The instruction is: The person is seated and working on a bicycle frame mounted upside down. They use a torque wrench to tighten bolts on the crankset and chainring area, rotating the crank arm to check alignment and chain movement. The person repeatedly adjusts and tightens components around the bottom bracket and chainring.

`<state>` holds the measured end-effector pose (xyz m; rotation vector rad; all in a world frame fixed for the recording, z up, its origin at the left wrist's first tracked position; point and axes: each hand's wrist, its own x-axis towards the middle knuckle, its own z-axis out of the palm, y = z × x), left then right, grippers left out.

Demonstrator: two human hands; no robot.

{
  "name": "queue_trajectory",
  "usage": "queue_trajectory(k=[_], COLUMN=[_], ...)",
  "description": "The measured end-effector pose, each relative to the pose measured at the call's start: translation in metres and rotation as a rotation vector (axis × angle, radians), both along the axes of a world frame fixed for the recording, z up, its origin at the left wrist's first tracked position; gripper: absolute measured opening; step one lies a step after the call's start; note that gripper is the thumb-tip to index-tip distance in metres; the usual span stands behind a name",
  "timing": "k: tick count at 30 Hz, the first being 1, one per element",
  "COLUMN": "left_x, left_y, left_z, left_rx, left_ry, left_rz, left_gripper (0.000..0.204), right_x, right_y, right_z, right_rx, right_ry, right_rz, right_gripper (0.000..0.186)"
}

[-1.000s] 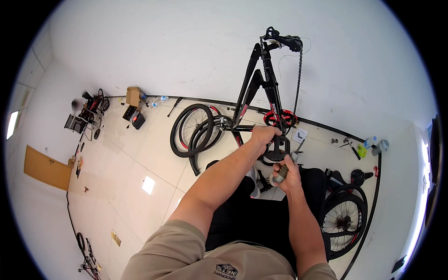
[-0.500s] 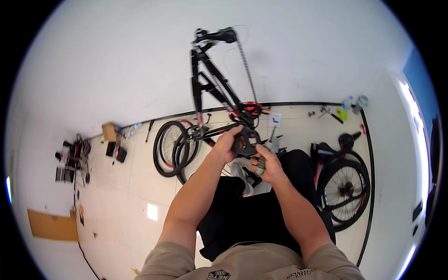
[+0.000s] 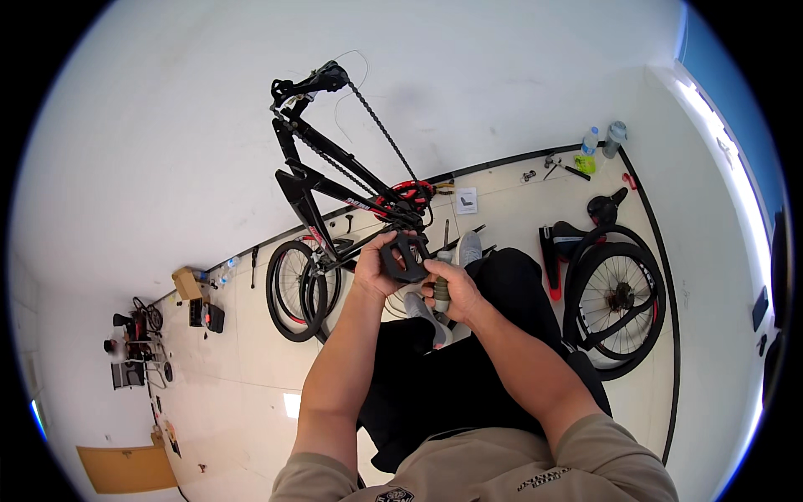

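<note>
My left hand (image 3: 374,266) is closed around one side of a black bicycle pedal (image 3: 405,258), an open cage with slots through it. My right hand (image 3: 457,291) is closed on a tool with a ribbed grey-green handle (image 3: 442,294); its working end is hidden. The right thumb and fingertips rest by the pedal's near right edge. Just beyond the pedal stands an upended black bicycle frame (image 3: 335,192) with a red chainring (image 3: 386,201). Its chain (image 3: 381,125) runs up to the derailleur (image 3: 331,77) at the top.
A bicycle wheel (image 3: 623,293) and a saddle (image 3: 604,209) lie on the right. More wheels (image 3: 288,284) are left of the frame. By the wall are a hammer (image 3: 573,171), bottles (image 3: 616,138) and a paper sheet (image 3: 467,201). A cardboard box (image 3: 186,283) sits far left.
The view has swung, so the frame appears farther left and the wheel and bottles shift. Both hands, still holding the pedal and the tool, appear slightly left. The pedal is tilted differently.
</note>
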<state>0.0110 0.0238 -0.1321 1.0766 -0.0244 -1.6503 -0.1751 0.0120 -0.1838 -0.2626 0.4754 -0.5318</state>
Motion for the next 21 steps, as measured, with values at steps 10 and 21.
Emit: queue_trajectory(k=[10,21], left_x=[-0.014,-0.019], left_y=[-0.007,-0.01], left_z=[0.017,0.018], left_rx=[0.096,0.123], left_ry=[-0.115,-0.421], left_rz=[0.129,0.169], left_gripper=[0.024,0.021], right_x=[0.005,0.0], right_y=[0.006,0.002], right_z=[0.002,0.005], right_rx=[-0.193,-0.054], right_ry=[0.227,0.08], right_rz=[-0.129,-0.164], right_gripper=[0.031,0.034])
